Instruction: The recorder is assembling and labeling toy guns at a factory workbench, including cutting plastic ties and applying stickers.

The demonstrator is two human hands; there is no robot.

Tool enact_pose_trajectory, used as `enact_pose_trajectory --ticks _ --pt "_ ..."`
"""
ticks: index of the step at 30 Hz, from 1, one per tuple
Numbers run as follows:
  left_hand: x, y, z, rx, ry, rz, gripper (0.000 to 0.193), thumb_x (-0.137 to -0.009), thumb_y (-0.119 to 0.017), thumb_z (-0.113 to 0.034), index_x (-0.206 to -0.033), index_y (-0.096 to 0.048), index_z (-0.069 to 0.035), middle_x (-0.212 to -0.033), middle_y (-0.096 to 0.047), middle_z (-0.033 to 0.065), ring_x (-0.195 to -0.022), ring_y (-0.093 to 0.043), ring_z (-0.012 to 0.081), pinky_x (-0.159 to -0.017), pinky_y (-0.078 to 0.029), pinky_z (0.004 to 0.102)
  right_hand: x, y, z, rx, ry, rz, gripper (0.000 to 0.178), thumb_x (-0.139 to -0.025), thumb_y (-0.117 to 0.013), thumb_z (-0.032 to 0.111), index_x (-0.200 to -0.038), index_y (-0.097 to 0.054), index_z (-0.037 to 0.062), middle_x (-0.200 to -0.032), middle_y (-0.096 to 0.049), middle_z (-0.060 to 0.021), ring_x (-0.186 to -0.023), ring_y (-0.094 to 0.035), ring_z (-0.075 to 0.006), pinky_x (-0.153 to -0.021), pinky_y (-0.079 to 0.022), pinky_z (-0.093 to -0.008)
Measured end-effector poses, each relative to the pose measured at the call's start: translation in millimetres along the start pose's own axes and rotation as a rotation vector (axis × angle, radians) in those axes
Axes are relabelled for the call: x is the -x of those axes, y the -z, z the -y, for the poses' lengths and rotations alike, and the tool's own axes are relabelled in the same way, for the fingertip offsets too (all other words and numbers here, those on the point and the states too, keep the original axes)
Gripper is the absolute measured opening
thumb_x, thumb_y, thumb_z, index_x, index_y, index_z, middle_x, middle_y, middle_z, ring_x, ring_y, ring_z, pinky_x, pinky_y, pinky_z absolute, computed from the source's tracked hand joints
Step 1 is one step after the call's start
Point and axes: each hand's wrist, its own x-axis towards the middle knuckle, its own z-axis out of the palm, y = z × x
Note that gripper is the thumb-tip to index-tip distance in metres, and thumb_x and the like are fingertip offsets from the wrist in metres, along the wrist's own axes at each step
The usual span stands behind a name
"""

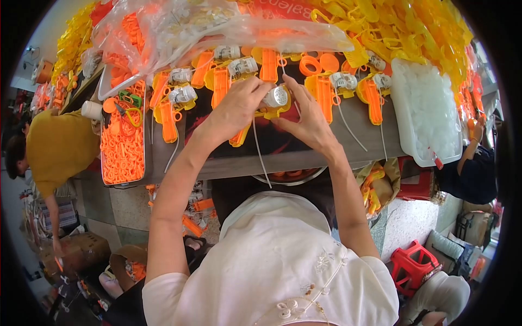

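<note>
Between my hands, at the middle of the table, lies a yellow toy gun half [273, 113] with a clear-and-white cylinder [277, 96] seated in it and a thin white tube [260, 155] trailing past the table's near edge. My left hand [239, 103] has its fingers closed on the cylinder's left side; the fingertips are partly hidden. My right hand [311, 120] curves around the right side, thumb and forefinger well apart, the thumb close to the yellow shell. Similar yellow-and-orange toy gun halves [324, 98] with cylinders and tubes lie to both sides.
An orange-parts tray [142, 163] stands at left, with scissors [130, 115] on top. At right is a white tub [398, 108] of translucent pieces. Yellow parts [402, 32] and plastic bags [217, 35] pile up behind. A person in a mustard top [62, 146] bends at far left.
</note>
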Motion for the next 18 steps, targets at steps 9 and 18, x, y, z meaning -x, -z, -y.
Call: enact_pose_trajectory --ticks 9,18 --pt "4.8 0.1 -6.3 0.355 0.198 -0.086 0.026 -0.079 -0.065 0.002 -0.104 -0.06 -0.001 -0.1 -0.061 0.0119 -0.094 -0.061 0.0302 -0.081 -0.048 0.0365 2.4 -16.6 6.0 -0.162 -0.061 -0.107 0.09 -0.067 -0.084 0.008 -0.143 -0.036 0.0021 -0.117 -0.055 -0.0119 -0.108 -0.055 -0.023 -0.095 -0.045 -0.0328" --pt "17.3 -35.5 7.3 0.185 0.147 -0.215 0.029 -0.086 -0.065 -0.011 -0.114 -0.064 -0.006 -0.107 -0.066 0.009 -0.103 -0.06 0.0267 -0.094 -0.043 0.0402 26.4 -12.4 -14.9 0.262 -0.049 0.082 0.076 -0.07 -0.078 0.012 -0.136 -0.04 0.0071 -0.13 -0.05 -0.0137 -0.123 -0.046 -0.0327 -0.11 -0.026 -0.0461"
